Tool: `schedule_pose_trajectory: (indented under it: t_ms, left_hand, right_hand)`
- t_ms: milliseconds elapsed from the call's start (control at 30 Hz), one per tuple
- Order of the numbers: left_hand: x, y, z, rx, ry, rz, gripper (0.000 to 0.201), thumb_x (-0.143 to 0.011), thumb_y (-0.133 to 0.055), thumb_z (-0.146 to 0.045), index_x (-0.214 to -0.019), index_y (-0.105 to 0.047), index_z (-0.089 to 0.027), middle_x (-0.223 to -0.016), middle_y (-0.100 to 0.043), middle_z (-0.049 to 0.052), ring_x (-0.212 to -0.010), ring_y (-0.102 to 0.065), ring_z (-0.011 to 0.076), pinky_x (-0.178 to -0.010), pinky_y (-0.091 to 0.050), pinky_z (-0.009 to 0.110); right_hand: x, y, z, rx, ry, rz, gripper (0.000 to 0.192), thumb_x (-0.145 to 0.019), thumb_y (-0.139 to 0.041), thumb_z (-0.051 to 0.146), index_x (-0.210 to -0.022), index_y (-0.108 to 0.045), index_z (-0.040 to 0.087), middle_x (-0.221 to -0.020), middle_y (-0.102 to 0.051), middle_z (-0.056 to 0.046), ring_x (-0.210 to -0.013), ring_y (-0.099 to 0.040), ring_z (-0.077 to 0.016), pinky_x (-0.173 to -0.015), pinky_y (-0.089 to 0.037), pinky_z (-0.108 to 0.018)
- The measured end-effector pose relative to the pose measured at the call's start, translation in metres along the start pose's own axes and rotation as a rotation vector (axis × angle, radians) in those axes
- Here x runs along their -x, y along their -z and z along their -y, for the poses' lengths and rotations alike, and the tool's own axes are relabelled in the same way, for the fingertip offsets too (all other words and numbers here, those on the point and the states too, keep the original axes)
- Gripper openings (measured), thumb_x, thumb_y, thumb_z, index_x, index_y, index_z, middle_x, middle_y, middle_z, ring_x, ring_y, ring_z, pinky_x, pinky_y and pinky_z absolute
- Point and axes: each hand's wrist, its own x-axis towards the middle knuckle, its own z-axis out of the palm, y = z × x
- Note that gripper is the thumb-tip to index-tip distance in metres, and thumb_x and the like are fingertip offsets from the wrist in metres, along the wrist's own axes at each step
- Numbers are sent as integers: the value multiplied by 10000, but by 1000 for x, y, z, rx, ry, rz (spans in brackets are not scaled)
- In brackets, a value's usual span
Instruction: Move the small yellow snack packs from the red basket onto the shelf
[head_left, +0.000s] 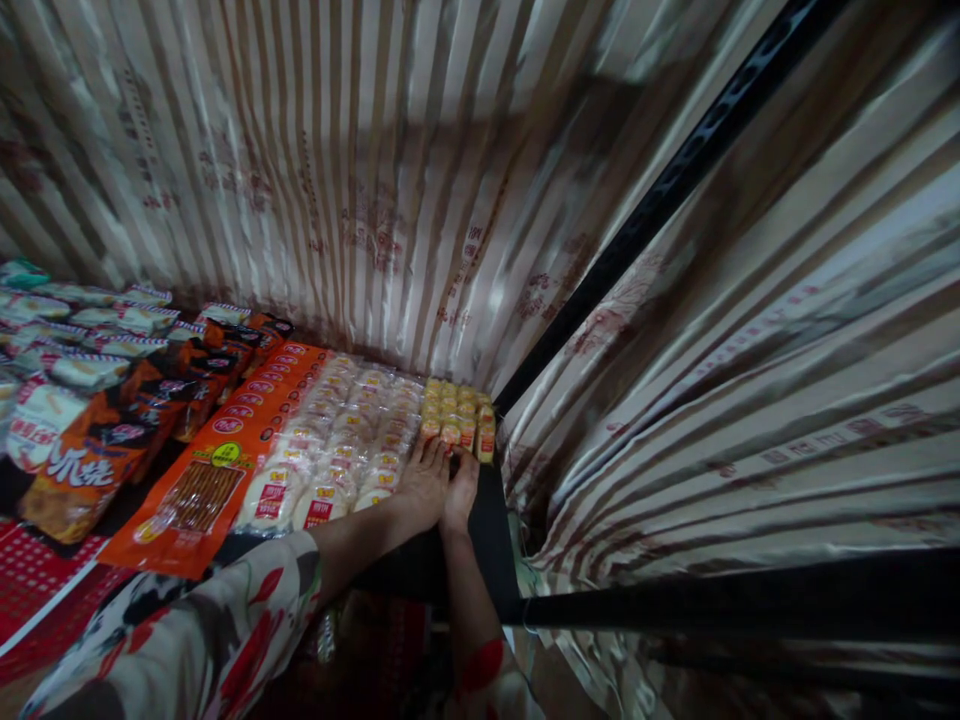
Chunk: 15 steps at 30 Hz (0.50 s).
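Both my hands are down at the near end of the yellow packets (456,410), the rightmost row on the shelf (491,530). My left hand (422,487) lies palm down, fingers spread a little, their tips touching the nearest yellow packets and the edge of the white packets (341,435) beside them. My right hand (460,489) is just beside it, touching it, fingers curled loosely toward the same packets; whether either hand actually grips one I cannot tell.

The shelf has a black frame (675,170) and striped paper (360,180) as its back and right walls. On it the goods lie in rows running from near to far:
- yellow packets, far right, about two across; too small to count
- white packets with red labels, roughly three columns; count unclear
- orange packs (225,450), one overlapping row, the nearest showing brown sticks through a window
- dark orange bags (97,455) to the left, several, overlapping
- pale bags (82,330) at the far left, blurred

My sleeves (195,640) are floral, red on white.
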Motion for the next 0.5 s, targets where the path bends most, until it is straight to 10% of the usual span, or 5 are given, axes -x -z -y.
schedule_pose_trajectory:
  t_ms: [500]
  left_hand:
    - [4, 5, -4, -10, -13, 6, 451, -918, -325, -193, -1314, -475, -41, -1431, -376, 171, -1377, -238, 294, -1140, -150, 489]
  right_hand:
    - [1, 8, 0, 48, 37, -24, 335, -792, -442, 224, -1078, -602, 160, -1143, -564, -126, -1078, -509, -219, -960, -398, -379]
